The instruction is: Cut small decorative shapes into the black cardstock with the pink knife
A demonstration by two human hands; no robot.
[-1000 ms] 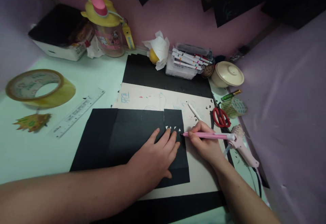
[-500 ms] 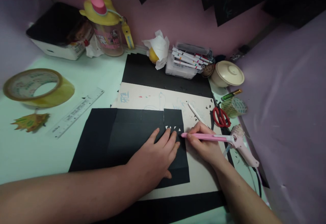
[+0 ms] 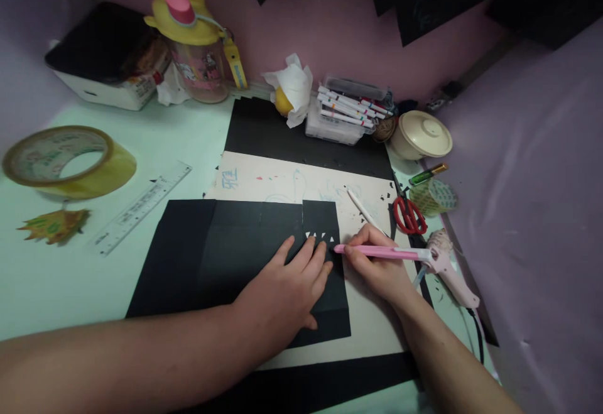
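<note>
Matte black paper [image 3: 245,250] is pressed flat under the left hand [image 3: 282,294], fingers spread. Small triangular cut-outs [image 3: 320,236] are seen beside the fingertips. A slim pink craft knife [image 3: 381,252] is held in the right hand [image 3: 381,269], its grip closed around it.

Two hands are showing over the bench [image 3: 188,137]: the left hand [image 3: 282,294] and the right hand [image 3: 381,269], with one pink knife [image 3: 386,252] between the right fingers. Lying about are one tape roll [image 3: 66,163], one ruler [image 3: 141,208], one leaf [image 3: 51,224], one bottle [image 3: 198,49], one scissors [image 3: 409,215], one glue gun [image 3: 447,269], one lidded bowl [image 3: 421,135] and one white pen [image 3: 362,208]. Four small triangular cuts [image 3: 320,236] are showing in the black paper [image 3: 226,250]; the markers [image 3: 348,109] are stacking too tightly to count.
</note>
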